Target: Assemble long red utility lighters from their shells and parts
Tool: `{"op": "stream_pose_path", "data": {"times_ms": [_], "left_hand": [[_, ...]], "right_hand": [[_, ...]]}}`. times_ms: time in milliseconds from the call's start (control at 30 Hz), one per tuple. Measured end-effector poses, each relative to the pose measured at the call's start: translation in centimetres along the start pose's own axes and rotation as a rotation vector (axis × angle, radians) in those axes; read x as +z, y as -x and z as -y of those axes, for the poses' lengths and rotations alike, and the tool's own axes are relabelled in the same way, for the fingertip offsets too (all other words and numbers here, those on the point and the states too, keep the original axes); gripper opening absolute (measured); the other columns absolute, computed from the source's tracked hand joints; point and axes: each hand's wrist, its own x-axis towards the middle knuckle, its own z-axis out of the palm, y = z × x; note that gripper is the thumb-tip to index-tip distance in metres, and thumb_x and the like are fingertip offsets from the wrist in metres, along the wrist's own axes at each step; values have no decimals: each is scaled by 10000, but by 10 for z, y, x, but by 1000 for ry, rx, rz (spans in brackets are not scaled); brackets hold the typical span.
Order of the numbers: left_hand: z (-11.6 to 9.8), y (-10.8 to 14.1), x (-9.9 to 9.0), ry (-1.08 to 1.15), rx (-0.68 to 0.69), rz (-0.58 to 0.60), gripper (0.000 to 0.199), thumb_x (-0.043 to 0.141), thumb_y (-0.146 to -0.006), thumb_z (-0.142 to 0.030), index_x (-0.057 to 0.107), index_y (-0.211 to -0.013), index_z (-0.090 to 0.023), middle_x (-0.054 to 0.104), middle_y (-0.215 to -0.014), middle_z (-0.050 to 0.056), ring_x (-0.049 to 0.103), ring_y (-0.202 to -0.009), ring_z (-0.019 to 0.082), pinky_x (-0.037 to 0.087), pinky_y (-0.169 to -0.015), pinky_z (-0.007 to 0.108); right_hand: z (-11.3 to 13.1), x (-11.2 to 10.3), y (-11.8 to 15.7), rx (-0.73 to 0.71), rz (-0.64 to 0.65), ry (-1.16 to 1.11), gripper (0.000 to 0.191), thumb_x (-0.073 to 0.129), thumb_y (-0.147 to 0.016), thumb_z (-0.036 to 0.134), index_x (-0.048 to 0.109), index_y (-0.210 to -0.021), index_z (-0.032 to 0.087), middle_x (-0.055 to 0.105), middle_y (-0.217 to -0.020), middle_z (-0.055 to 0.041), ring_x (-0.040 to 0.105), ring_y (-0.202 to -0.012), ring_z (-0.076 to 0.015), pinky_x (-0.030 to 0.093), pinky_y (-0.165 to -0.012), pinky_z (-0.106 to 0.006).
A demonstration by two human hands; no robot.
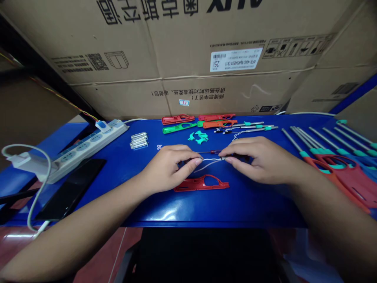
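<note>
Between my two hands runs a thin white wire (210, 159) above the blue table. My left hand (176, 165) pinches its left end between thumb and finger. My right hand (255, 159) pinches a small dark part (223, 158) at the other end. Behind the wire, a screwdriver (207, 152) with a thin shaft lies pointing left, its handle partly behind my right fingers. Nearer to me, a red plastic handle shell (200, 184) with an oval opening lies just below my left fingertips.
Red, green and orange shells (178, 119), teal pieces (202, 137) and metal parts (139, 140) lie at the back. Lighters with metal tubes (347, 173) fill the right side. Left are a power strip (85, 149) and a black phone (72, 190). Cardboard (182, 51) stands behind.
</note>
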Motion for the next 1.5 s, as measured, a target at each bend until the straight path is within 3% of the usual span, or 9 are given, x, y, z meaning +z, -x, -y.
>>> {"op": "stream_pose_path", "data": {"times_ms": [233,433,567,700,900,1000,1133,1300,1500], "left_hand": [[1,3,10,185,-164,209,230,528,-990,-290,714,-1105,-217,759,-840,-5,686,-673,119,499,-636,227],[-4,4,19,222,-86,290,206,547,-987,-242,642,-1166,-207,728,-752,-32,670,-641,112,469,-615,209],[-7,3,22,176,22,340,207,548,-984,-222,640,-1170,-217,760,-985,14,714,-853,144,520,-764,249],[-7,2,25,111,73,320,197,539,-983,-227,673,-1129,-225,759,-1001,21,702,-889,160,528,-803,279],[0,1,29,92,-70,258,252,549,-985,-305,659,-1198,-225,760,-830,-18,713,-751,147,502,-690,251],[4,1,31,124,-49,256,257,592,-966,-322,677,-1185,-216,773,-895,-8,725,-790,144,518,-728,245],[8,0,23,89,19,254,235,553,-984,-305,708,-1142,-224,762,-1056,23,720,-947,165,534,-839,275],[13,-2,7,34,-32,188,237,552,-976,-295,733,-1107,-218,760,-995,25,719,-875,162,538,-790,275],[17,-2,13,38,-42,299,246,547,-972,-289,743,-1101,-214,757,-1010,37,712,-897,173,538,-825,296]], "right_hand": [[3,11,19,131,116,-172,160,605,-916,231,728,-1017,241,738,-959,-22,679,-789,-151,537,-714,-284],[7,23,38,168,141,-203,163,615,-893,215,725,-1013,227,688,-952,-29,627,-718,-120,492,-618,-241],[10,28,48,165,166,-196,189,609,-890,192,715,-1042,226,669,-956,-33,629,-777,-134,499,-681,-253],[11,30,52,170,162,-155,200,587,-921,216,720,-1068,241,680,-953,-39,635,-789,-148,492,-686,-264],[8,35,53,123,161,-40,234,548,-951,253,727,-1101,236,686,-970,-55,634,-847,-184,495,-763,-319],[7,38,54,115,159,-13,242,532,-962,275,729,-1099,241,679,-966,-56,634,-841,-188,488,-748,-320],[7,40,54,124,138,-25,238,548,-950,284,737,-1087,244,675,-943,-55,628,-815,-194,474,-703,-324],[8,40,54,120,141,-8,235,547,-951,286,742,-1073,242,670,-922,-51,619,-801,-187,464,-686,-320],[9,40,54,108,143,5,238,537,-961,289,736,-1080,236,676,-925,-54,620,-814,-190,463,-708,-324]]}}
